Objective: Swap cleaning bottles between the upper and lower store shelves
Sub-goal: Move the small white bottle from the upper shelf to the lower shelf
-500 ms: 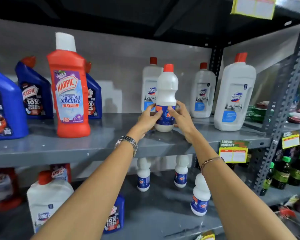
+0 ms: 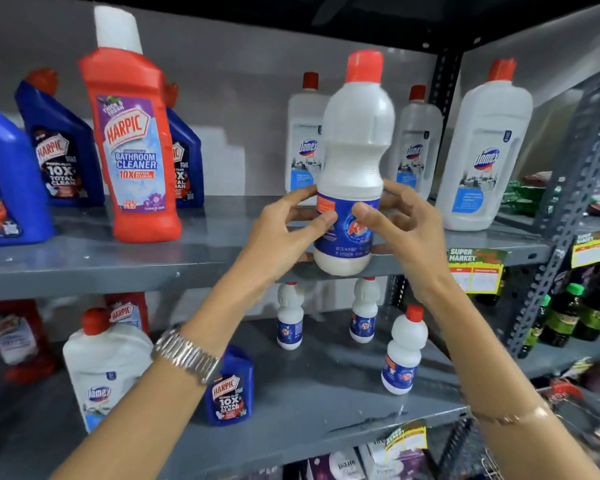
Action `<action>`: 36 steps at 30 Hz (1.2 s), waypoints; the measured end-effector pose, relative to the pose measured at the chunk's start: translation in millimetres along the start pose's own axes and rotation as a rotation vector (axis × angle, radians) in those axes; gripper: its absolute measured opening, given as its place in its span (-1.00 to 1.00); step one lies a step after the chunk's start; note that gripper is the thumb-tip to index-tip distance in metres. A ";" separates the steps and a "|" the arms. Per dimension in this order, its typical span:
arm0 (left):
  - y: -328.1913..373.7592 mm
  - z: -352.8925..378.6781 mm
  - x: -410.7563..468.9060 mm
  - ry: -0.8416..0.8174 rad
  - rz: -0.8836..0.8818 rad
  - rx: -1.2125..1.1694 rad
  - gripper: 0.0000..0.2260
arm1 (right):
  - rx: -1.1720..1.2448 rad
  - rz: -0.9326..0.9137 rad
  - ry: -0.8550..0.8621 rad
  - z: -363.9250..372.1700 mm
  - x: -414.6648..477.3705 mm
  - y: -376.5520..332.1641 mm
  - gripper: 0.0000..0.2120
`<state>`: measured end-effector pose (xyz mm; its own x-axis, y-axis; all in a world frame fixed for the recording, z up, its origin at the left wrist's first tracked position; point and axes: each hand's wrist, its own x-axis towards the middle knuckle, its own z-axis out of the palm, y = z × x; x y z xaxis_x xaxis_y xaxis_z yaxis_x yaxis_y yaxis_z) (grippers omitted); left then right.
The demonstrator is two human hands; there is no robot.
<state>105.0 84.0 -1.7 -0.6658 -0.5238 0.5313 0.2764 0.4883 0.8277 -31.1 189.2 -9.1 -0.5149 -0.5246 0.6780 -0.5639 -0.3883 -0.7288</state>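
Fingers of left hand [image 2: 284,223] and right hand [image 2: 400,220] clasp the white bottle [image 2: 352,157] at its label band, rigid, smooth, probably full and heavy.

Between the hands, the bottle [image 2: 352,161] is milky white with a red cap and a blue label band carrying an orange patch and a red-and-yellow logo. Left of the left hand [image 2: 284,230] stands a red Harpic bottle [image 2: 132,147] with a white cap and a purple and pale-blue label; further left, dark blue Harpic bottles [image 2: 61,143] with red caps. Behind and right of the right hand [image 2: 402,223], white Domex bottles [image 2: 485,147] with red caps bear light blue labels. Below the hands, three small white bottles [image 2: 404,351] repeat the red caps and blue bands. The shelves [image 2: 118,258] are grey. The left wrist wears a silver watch [image 2: 187,355].
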 end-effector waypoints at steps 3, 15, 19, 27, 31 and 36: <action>6.7 3.2 -21.0 -0.058 0.040 -0.064 -0.72 | -0.008 -0.047 0.001 -10.7 -23.5 -14.4 -0.60; -120.4 48.0 -123.4 -0.029 -0.169 -0.149 -0.62 | -0.125 0.195 -0.143 -13.7 -136.6 73.1 -0.42; -188.7 58.1 -141.2 -0.025 -0.297 -0.057 -0.64 | -0.148 0.356 -0.214 -2.3 -166.4 130.8 -0.39; -284.7 65.9 -126.7 -0.091 -0.454 0.052 -0.61 | -0.122 0.553 -0.267 17.8 -173.9 234.8 -0.45; -307.2 71.0 -112.0 -0.091 -0.491 0.062 -0.60 | -0.125 0.597 -0.252 24.4 -164.4 263.3 -0.47; -325.2 76.9 -92.1 -0.056 -0.518 0.073 -0.56 | -0.144 0.594 -0.251 25.5 -143.9 288.5 -0.51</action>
<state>23.1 27.1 -333.7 -0.7391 -0.6722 0.0440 -0.1464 0.2240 0.9635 -103.3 133.4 -319.3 -0.6090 -0.7857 0.1089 -0.3201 0.1178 -0.9400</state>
